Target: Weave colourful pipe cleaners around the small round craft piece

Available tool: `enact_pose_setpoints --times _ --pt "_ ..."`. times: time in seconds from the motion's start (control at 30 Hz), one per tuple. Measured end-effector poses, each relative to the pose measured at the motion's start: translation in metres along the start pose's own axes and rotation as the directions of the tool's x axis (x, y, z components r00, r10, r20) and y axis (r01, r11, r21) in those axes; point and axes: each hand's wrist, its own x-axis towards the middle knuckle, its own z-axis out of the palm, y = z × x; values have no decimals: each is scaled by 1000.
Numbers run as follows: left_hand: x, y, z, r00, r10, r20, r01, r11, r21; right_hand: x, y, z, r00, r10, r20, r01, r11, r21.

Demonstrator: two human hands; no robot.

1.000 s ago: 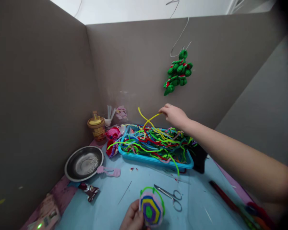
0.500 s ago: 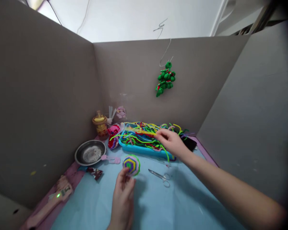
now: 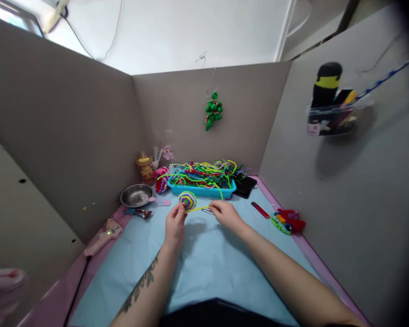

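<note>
The left hand (image 3: 176, 222) pinches the round, striped multicolour disc (image 3: 187, 200) by its lower rim; the right hand (image 3: 226, 214) grips a thin yellow strand (image 3: 198, 209) between closed fingertips — both this side of the bright-blue plastic tray (image 3: 198, 190), smooth pale-blue sheet (image 3: 211, 268) spreading broadly toward the pink table edge (image 3: 306, 253).

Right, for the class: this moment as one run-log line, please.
left hand: holds striped disc | right hand: holds yellow strand | strand: spans between hands | blue tray: beyond hands, heaped with colourful strands
</note>
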Motion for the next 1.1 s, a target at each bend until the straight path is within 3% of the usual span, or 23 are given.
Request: enact_pose_setpoints --times 0.27,0.37,0.5,0.6,0.77,0.93,1.1 --pt "-7 -14 8 983 -73 171 49 989 139 -21 -12 10 998 57 -17 -59 994 -93" --pt "-13 -19 14 966 -105 235 73 987 142 -26 -24 16 1000 12 20 -9 989 -148" --pt "-15 -20 16 933 -127 337 118 992 47 -29 -28 22 993 -108 48 112 991 -71" --pt "-13 -17 13 941 -134 309 134 991 23 -30 -20 18 991 -105 -85 108 994 31" --pt "-7 -14 9 968 -114 223 109 993 35 -26 -5 6 950 11 -313 54 979 196" --pt "-5 -11 9 972 -142 185 141 990 17 -22 2 7 951 87 -297 6 954 300" --pt "-5 -9 9 970 -174 173 171 985 27 -26 2 14 975 6 -220 34 984 176"
